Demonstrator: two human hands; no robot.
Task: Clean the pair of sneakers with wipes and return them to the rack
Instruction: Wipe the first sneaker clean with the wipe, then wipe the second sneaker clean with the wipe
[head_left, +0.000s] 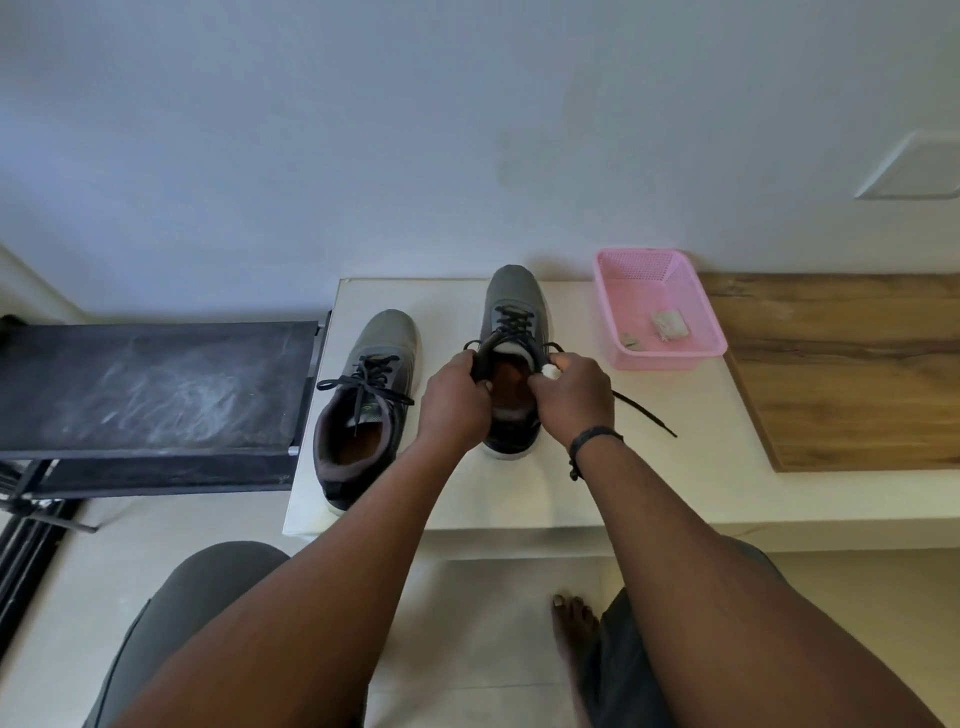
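The right-hand sneaker (514, 332) is standing upright on the pale bench (649, 467), toe pointing toward the wall, and the person is working at its collar with both hands. The left hand (454, 402) is gripping the left edge of the opening, its fingers curling over the rim near the tongue, while the right hand (574, 400) is pinching a small white wipe (551, 370) against the right edge of the collar, fingers bent around it. One lace end (644, 415) is trailing loose across the bench to the right. The other sneaker (371, 395) is sitting just beside the first, to its left, laces tied, untouched by either hand. The step in hand appears to be wiping the collar or inside rim of the first shoe; the next move is likely calling for steadying the shoe with the left hand while the wipe is being drawn around the rim, then turning to the second shoe. A pink perforated basket (691, 353) is resting near the wall on the right, holding a crumpled greyish wipe (670, 325) and a smaller scrap. The dark fabric rack (156, 389) is standing left of the bench, its top shelf carrying no shoes.
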